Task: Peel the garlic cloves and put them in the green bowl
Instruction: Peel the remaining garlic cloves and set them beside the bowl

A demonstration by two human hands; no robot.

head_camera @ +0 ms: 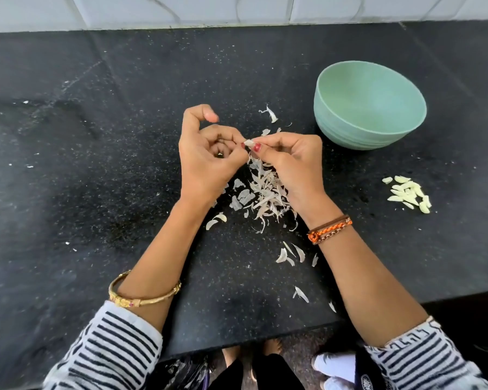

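Both my hands meet at the middle of the black counter over a small garlic clove (pixel 248 142). My left hand (pixel 206 156) curls its fingers round the clove, with the forefinger raised. My right hand (pixel 290 161) pinches the clove's pale skin between thumb and fingertips. A heap of papery garlic skins (pixel 265 190) lies under and between the hands. The green bowl (pixel 369 105) stands at the right rear, a hand's width from my right hand; no cloves show inside it. A small pile of peeled cloves (pixel 409 192) lies on the counter in front of the bowl, to the right.
Loose skin flakes (pixel 290 254) are scattered toward the counter's front edge (pixel 265 342), and a few (pixel 271 114) lie beyond the hands. A white tiled wall (pixel 237 9) closes the back. Feet and shoes show on the floor below the edge.
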